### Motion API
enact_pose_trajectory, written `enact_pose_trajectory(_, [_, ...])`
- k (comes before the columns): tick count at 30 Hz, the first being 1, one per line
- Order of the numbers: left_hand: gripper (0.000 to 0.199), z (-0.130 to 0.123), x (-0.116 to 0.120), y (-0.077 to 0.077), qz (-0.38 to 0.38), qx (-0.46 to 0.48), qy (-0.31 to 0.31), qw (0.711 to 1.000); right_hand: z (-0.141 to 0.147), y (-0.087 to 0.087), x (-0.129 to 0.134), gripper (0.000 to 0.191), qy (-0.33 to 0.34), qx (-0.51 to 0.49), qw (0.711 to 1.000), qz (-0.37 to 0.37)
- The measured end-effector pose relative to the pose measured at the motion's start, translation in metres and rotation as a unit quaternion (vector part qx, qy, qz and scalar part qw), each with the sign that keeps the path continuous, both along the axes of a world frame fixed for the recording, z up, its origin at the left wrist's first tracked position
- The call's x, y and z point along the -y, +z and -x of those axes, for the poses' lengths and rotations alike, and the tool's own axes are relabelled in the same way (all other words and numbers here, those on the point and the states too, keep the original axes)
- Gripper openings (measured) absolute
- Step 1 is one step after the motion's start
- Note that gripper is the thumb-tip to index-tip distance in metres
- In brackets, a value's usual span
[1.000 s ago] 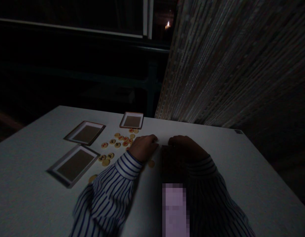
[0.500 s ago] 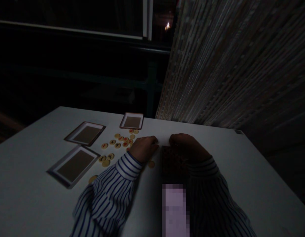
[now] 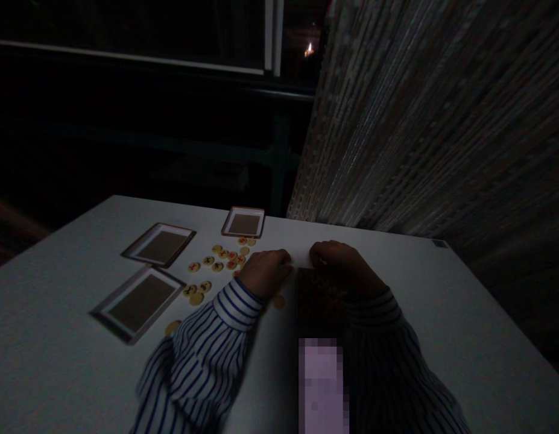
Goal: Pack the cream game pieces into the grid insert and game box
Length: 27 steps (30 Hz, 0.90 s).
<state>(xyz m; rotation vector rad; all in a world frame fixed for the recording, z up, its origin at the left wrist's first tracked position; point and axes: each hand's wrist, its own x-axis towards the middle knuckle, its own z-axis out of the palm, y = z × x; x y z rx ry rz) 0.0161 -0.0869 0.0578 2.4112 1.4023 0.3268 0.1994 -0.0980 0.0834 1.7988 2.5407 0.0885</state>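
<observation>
My left hand (image 3: 265,272) rests at the table's middle, fingers curled together; whatever is under or in them is hidden. To its left lie several round wooden discs (image 3: 217,266) with red or black characters, some plain. A plain disc (image 3: 279,301) is just below my left hand. My right hand (image 3: 342,262) is closed in shadow at the upper right of a dark, reddish patterned box (image 3: 319,298), partly over it. What its fingers hold, if anything, I cannot make out.
Three shallow rectangular trays lie on the white table (image 3: 442,337): one at the back (image 3: 243,223), one at the left (image 3: 160,244), one nearer (image 3: 138,303). A curtain of strings (image 3: 388,120) hangs behind the right side. A pixelated pink patch covers the near middle.
</observation>
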Motion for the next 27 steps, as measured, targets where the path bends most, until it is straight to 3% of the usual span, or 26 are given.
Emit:
enact_pose_trajectory(12, [0.022, 0.01, -0.005, 0.004, 0.011, 0.045, 0.021, 0.999, 0.002, -0.003, 0.0, 0.024, -0.002, -0.034, 0.998, -0.054])
enact_pose_trajectory(21, [0.029, 0.065, -0.026, 0.01, -0.003, 0.147, 0.084, 0.986, 0.014, -0.004, 0.004, 0.027, 0.038, -0.062, 0.995, -0.074])
enact_pose_trajectory(27, [0.028, 0.098, -0.034, 0.009, -0.011, 0.102, 0.178, 0.979, 0.021, -0.006, 0.008, 0.027, 0.06, -0.071, 0.991, -0.1])
